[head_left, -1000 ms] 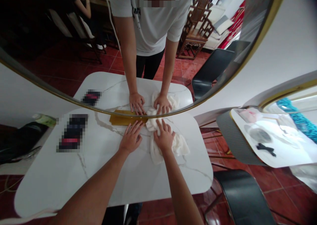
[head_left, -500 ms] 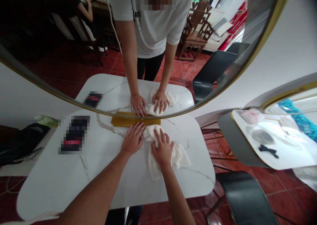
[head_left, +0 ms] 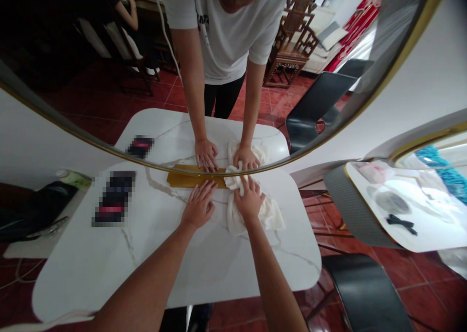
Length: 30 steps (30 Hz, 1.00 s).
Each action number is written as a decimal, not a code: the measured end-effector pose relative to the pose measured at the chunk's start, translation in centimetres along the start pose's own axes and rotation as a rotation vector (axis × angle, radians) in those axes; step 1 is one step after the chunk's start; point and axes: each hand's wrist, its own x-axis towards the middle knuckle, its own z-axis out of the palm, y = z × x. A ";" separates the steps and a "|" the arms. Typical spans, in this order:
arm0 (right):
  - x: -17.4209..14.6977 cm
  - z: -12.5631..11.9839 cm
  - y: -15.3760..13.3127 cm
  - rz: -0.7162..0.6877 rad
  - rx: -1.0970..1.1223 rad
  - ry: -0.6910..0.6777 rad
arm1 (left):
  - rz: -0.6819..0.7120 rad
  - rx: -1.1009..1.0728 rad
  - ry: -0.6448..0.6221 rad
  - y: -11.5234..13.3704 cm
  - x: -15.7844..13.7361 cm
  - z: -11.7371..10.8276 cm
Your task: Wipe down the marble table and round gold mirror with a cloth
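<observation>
My left hand (head_left: 199, 206) lies flat, fingers stretched, its fingertips at the gold strip (head_left: 178, 178) below the mirror's lower edge. A crumpled white cloth (head_left: 273, 214) is under my right hand (head_left: 249, 200), which presses and bunches it at the strip's right end. Part of the cloth spreads out on the white marbled table (head_left: 211, 273) around the right hand. Both hands also appear in the large gold-framed mirror (head_left: 233, 98), along with a person in a white shirt.
On the table's left lies a blurred-out dark object (head_left: 115, 198). A black bag (head_left: 36, 205) sits beyond the left edge. At the right are a black chair (head_left: 365, 288) and another white table (head_left: 434, 239) with a black bow-shaped item (head_left: 401, 223).
My right hand has slid right and slightly forward with the cloth, away from my left hand. The cloth now bunches at the strip's right end. My left hand has barely moved.
</observation>
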 end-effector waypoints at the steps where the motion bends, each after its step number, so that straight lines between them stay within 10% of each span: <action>1: 0.3 0.0 0.0 0.008 -0.002 0.002 | -0.001 0.000 0.000 0.0 0.0 0.0; 15: -7.0 -0.3 -1.0 -0.158 0.004 -0.021 | 0.011 -0.005 0.025 0.1 0.0 -0.2; 30: -0.1 0.0 -0.5 0.031 0.019 0.011 | 0.005 -0.010 0.008 0.2 0.0 -0.1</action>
